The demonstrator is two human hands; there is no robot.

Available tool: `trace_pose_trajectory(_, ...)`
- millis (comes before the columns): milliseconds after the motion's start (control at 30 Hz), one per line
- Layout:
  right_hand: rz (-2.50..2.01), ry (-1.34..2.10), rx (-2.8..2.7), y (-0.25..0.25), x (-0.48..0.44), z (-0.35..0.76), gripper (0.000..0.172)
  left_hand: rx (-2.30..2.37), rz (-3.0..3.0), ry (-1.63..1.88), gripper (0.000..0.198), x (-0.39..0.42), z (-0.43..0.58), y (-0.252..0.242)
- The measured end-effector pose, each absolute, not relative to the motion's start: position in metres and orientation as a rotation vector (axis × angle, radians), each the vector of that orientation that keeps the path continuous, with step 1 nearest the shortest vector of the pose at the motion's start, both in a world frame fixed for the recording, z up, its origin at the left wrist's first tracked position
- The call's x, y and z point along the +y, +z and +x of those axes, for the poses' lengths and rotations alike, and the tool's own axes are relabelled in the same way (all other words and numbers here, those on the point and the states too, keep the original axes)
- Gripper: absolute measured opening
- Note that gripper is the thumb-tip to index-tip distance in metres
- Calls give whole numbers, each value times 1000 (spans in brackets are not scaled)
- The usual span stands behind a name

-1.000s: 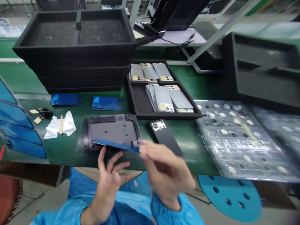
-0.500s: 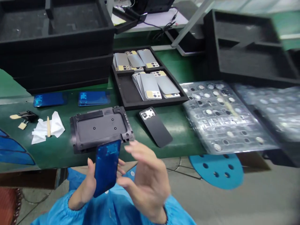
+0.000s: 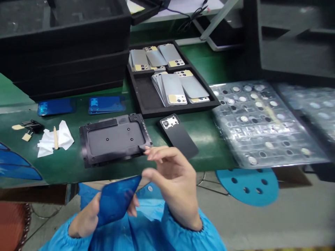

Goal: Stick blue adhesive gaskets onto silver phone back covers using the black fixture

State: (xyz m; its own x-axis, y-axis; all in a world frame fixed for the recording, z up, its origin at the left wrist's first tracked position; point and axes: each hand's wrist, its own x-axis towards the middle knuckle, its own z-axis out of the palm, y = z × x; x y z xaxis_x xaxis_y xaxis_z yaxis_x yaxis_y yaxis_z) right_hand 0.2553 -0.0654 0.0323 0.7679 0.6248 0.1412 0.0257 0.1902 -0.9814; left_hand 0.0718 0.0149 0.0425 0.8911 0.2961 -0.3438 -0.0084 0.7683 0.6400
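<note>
Green workbench point(image 3: 209, 151) | my left hand point(image 3: 85, 221): clenched on blue-filmed phone panel point(image 3: 117, 200), below and in front of black metal fixture plate point(image 3: 115, 139) | my right hand point(image 3: 174, 183): open, released, just beside panel

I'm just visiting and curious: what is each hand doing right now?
Left hand: closed, holding a blue panel.
Right hand: partly open, fingers curved, holding nothing, close to the panel's top corner.
</note>
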Motion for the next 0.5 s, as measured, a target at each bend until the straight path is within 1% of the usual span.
trace_pose_trajectory(67,-1375,507,-553,25,-73,257,9,457,455,230,75,19,72,50)
trace_pose_trajectory(100,-1404,582,-578,22,-77,254,7,455,389,263,75,22,73,53)
trace_pose_trajectory(233,-1388,1009,-823,19,-81,229,27,578,367,402,69,33,86,60)
trace_pose_trajectory(333,-1380,1133,-871,20,-77,216,38,661,367,444,71,34,96,59)
trace_pose_trajectory(400,-1381,1166,-874,21,-77,213,41,684,346,451,75,35,99,60)
trace_pose_trajectory(500,-1351,1239,-917,20,-87,209,39,694,334,544,75,42,99,65)
